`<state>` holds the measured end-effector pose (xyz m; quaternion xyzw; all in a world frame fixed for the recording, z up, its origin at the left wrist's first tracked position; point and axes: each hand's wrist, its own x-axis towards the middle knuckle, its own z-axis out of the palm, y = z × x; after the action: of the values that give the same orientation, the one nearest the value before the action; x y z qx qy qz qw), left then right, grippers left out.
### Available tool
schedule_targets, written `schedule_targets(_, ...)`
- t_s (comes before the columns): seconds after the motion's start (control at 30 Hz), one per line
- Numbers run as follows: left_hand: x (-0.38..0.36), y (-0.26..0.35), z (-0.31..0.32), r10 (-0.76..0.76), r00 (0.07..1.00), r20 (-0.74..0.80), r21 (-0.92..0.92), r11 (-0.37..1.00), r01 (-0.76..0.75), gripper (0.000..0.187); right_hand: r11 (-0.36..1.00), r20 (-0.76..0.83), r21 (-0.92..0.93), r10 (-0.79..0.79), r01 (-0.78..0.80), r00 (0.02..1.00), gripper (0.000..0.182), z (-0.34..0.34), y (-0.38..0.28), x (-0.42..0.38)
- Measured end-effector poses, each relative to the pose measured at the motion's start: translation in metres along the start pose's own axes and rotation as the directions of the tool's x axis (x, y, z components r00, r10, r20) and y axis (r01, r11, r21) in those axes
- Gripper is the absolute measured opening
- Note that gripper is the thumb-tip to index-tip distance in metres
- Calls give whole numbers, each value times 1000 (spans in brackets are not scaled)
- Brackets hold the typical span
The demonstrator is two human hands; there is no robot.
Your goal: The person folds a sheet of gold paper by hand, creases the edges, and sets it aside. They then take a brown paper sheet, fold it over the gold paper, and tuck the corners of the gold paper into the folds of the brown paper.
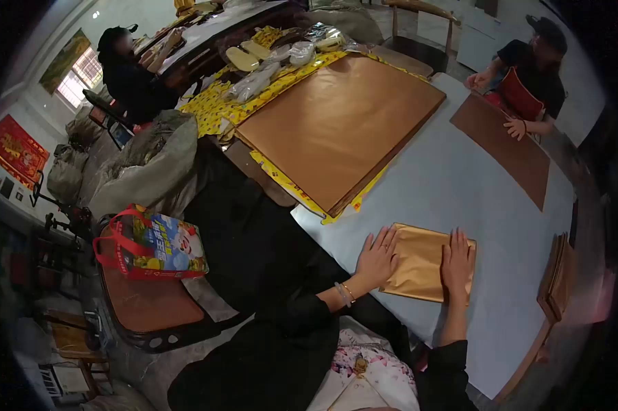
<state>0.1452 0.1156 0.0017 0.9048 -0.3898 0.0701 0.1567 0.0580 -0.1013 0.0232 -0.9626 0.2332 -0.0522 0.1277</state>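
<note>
A folded gold-brown sheet [425, 264], shiny and lightly creased, lies on the pale blue-grey tabletop [487, 342] in front of me. My left hand [377, 260] rests flat along its left edge with the fingers stretched out, a bracelet on the wrist. On its right side my right hand [457, 266] also presses flat, fingers extended and pointing away from me. Neither hand grips anything. Beyond them is a large stack of flat brown sheets [343, 123]. Several folded brown pieces [557, 277] are piled at the table's right edge.
Across the table, a person [531, 75] has a hand on another brown sheet [507, 151]. Yellow patterned wrapping [216, 106] with plastic-wrapped insoles lies behind the stack. A colourful bag [168, 243] stands on a chair at left. Another person [134, 82] sits at a far table.
</note>
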Motion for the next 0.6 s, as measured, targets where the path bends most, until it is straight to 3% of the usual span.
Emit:
schedule_targets(0.07,-1,1,2,11,999,-39,6,1000,-11,58,998,-25,-56,8,-9,1000,51,1,16,5)
schedule_targets(0.13,1,1,-1,20,997,-71,-14,1000,-21,58,992,-13,-25,125,-125,992,52,-3,22,6)
schedule_targets(0.2,4,2,-4,6,999,53,56,998,-9,57,989,-31,-98,104,-107,994,52,1,24,5)
schedule_targets(0.27,10,4,-1,19,999,35,109,994,-23,55,991,-43,-94,92,-96,995,52,1,24,6)
schedule_targets(0.33,19,8,-10,-17,990,139,181,983,-8,55,988,-39,-120,93,-97,995,52,0,22,5)
schedule_targets(0.37,21,7,1,-7,999,38,139,990,2,56,985,-35,-145,91,-95,995,52,0,22,4)
schedule_targets(0.57,20,5,6,3,1000,0,49,999,-3,60,979,-50,-176,91,-98,995,53,9,29,8)
schedule_targets(0.6,19,5,6,22,1000,-5,89,996,-21,62,989,-59,-114,93,-99,994,54,5,25,6)
